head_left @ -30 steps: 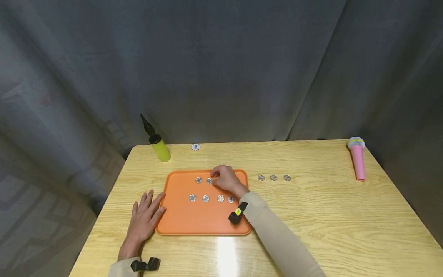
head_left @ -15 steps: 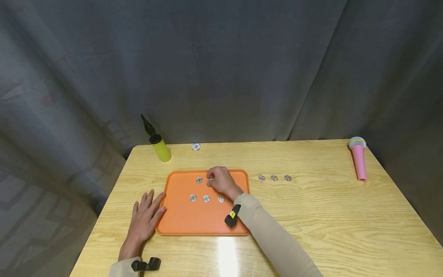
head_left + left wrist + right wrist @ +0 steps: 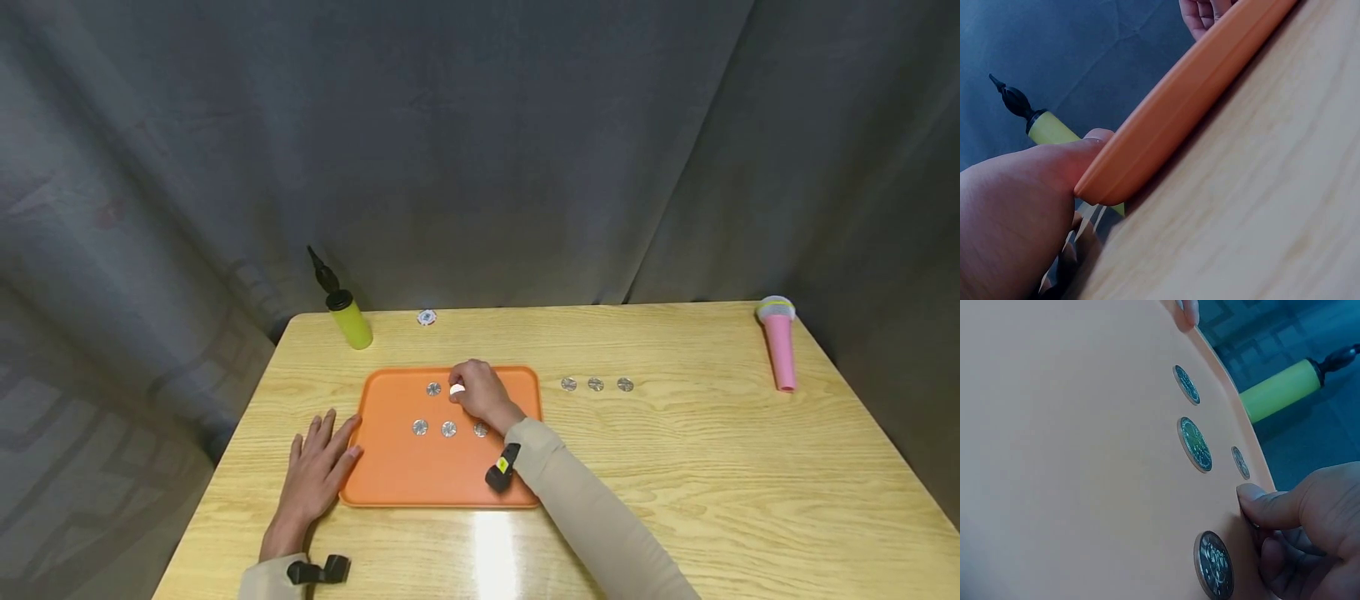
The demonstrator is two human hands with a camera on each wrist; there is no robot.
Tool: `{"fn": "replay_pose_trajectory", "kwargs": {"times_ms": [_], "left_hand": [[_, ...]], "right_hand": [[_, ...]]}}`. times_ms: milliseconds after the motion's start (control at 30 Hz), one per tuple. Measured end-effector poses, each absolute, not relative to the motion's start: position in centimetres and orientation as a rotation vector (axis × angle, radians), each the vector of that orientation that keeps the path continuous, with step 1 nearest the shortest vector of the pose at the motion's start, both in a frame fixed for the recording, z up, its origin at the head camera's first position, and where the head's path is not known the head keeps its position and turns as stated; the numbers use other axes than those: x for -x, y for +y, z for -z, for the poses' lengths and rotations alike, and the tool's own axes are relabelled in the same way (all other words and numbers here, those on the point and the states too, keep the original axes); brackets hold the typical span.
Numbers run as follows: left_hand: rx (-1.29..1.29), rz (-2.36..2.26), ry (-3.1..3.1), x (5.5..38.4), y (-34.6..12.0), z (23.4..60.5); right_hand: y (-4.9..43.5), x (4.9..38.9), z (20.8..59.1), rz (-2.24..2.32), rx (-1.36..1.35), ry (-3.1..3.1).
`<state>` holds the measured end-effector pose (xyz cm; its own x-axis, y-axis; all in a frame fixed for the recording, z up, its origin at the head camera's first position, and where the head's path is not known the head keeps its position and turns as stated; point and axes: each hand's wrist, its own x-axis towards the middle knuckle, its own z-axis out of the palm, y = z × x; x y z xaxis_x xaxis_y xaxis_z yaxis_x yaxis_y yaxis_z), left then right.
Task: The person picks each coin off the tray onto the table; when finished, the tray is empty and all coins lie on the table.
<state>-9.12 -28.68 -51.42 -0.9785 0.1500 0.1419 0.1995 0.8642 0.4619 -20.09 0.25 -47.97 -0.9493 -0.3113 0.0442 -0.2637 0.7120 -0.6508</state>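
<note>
My right hand (image 3: 483, 392) reaches over the orange tray (image 3: 420, 479) and pinches a silver coin (image 3: 457, 389) near the tray's far side; the coin catches bright light. Left of it lies another coin (image 3: 433, 388). In front, a row of coins shows a left one (image 3: 420, 427), a middle one (image 3: 448, 428) and one (image 3: 481, 429) beside my wrist. The right wrist view shows my thumb (image 3: 1266, 503) bent towards my fingers, mostly hiding the held coin. My left hand (image 3: 311, 475) rests with spread fingers at the tray's left edge, its thumb (image 3: 1088, 147) touching the rim.
Three more coins (image 3: 596, 384) lie in a row on the wooden table (image 3: 712, 467), right of the tray. A yellow-green hand pump (image 3: 352, 323) stands at the back left, near a poker chip (image 3: 427, 317). A pink toy microphone (image 3: 780, 350) lies at the far right.
My right hand has shifted slightly left onto the far-row coin and now pinches it. My forearm now covers the rightmost near-row coin. The left hand stays in place.
</note>
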Motion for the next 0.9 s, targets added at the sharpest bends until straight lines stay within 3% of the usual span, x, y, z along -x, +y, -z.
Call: {"fn": "replay_pose_trajectory", "kwargs": {"times_ms": [900], "left_hand": [[0.256,0.745,-2.954,9.1,-28.7,51.3]], "right_hand": [[3.2,20.2,47.6,1.494,0.357,2.607]]}}
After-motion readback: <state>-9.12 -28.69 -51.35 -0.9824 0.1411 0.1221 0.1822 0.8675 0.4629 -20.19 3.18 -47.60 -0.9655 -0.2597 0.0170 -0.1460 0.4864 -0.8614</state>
